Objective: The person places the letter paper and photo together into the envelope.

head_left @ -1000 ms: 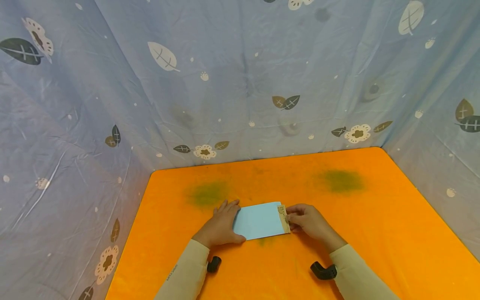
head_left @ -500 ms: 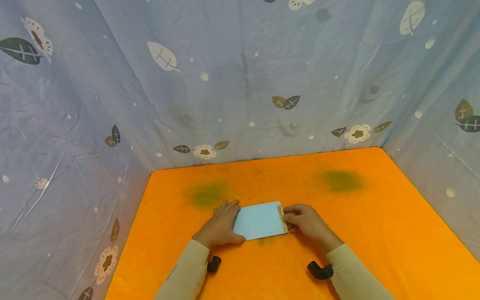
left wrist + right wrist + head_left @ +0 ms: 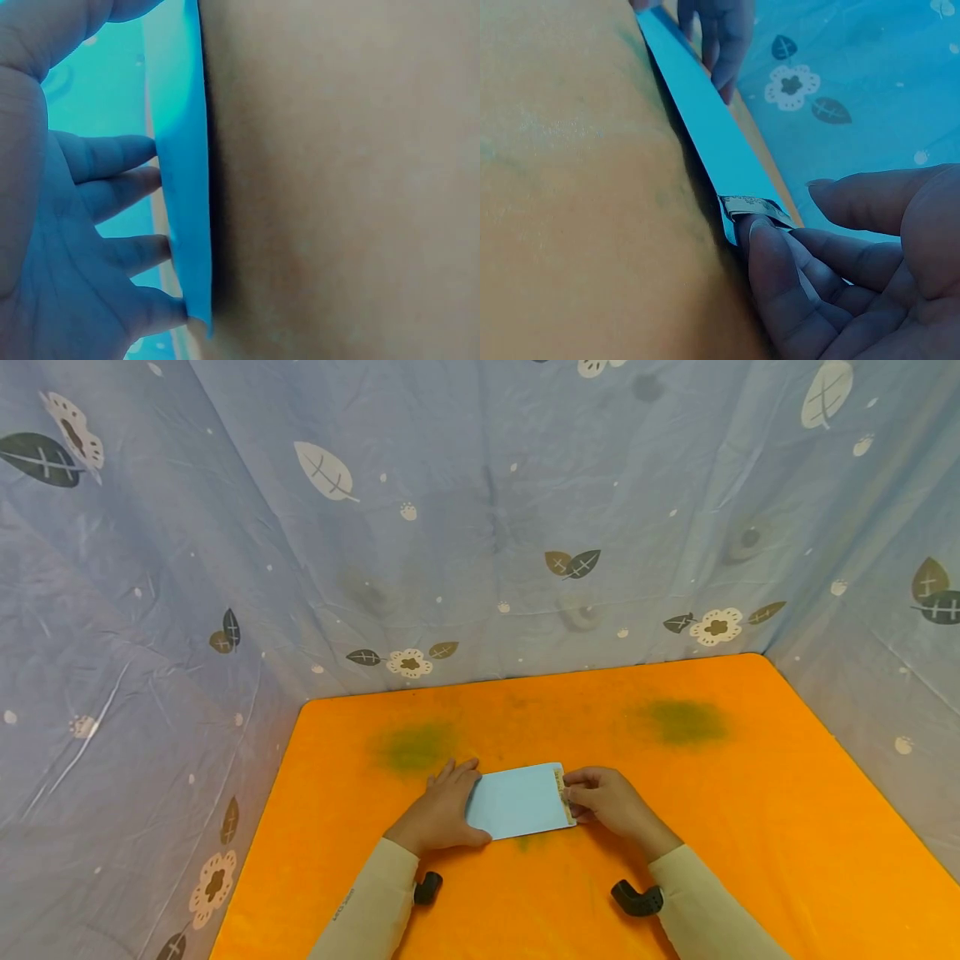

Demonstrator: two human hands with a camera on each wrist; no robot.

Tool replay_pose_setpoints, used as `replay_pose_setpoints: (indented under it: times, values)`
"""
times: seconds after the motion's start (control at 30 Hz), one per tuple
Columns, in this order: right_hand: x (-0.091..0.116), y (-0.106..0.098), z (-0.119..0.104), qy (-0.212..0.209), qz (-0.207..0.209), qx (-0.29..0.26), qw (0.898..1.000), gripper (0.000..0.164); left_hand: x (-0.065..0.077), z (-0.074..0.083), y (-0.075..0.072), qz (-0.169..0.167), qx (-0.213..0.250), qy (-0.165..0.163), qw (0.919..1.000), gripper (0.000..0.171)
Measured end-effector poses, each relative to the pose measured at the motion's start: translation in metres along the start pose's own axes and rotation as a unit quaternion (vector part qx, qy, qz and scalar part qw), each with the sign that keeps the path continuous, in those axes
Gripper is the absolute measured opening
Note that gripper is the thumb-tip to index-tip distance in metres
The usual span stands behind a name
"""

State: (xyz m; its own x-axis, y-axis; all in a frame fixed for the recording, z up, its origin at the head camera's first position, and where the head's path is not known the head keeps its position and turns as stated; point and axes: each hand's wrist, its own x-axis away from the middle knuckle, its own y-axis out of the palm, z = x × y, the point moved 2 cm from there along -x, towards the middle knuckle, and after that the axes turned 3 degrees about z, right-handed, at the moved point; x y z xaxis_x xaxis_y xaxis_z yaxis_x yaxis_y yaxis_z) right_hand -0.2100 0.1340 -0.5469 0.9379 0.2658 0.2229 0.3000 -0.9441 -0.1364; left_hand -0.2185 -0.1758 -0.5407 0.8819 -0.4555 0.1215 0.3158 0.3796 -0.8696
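Note:
A flat light-blue envelope lies on the orange table, its mouth toward the right. My left hand holds its left end, thumb at the near corner and fingers at the far edge. In the left wrist view several fingertips touch the envelope's edge. A narrow strip of tan paper with dark writing shows at the mouth; the rest is hidden inside. My right hand grips the paper's outer edge. The right wrist view has the thumb at the opening, below the paper.
Orange cloth covers the table, which bears dull green stains. Pale-blue curtains printed with leaves and flowers rise along the back and both sides. Black curved pieces stick out at both wrists.
My right hand has shifted slightly left, and the tan paper has slid deeper into the envelope, leaving a thinner strip showing. The left hand and the envelope have stayed in place.

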Motion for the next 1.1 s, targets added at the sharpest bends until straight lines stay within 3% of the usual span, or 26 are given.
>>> replay_pose_setpoints:
  times: [0.33,0.73,0.93,1.1]
  values:
    - [-0.002,0.005,-0.001,0.0,-0.004,0.002,1.0,0.041,0.0,0.001,0.001,-0.002,-0.004,-0.002,1.0,0.103]
    - [-0.003,0.01,-0.002,0.03,0.037,0.016,0.999,0.036,-0.004,0.001,0.002,-0.004,-0.006,0.01,0.9999,0.103]
    - [0.001,0.0,-0.002,0.018,0.039,0.024,0.999,0.036,-0.006,-0.003,0.001,-0.012,-0.022,0.014,0.9996,0.102]
    - [0.005,-0.018,-0.008,-0.009,0.068,0.081,0.994,0.045,-0.004,-0.005,-0.005,-0.016,-0.032,0.014,0.9993,0.098]
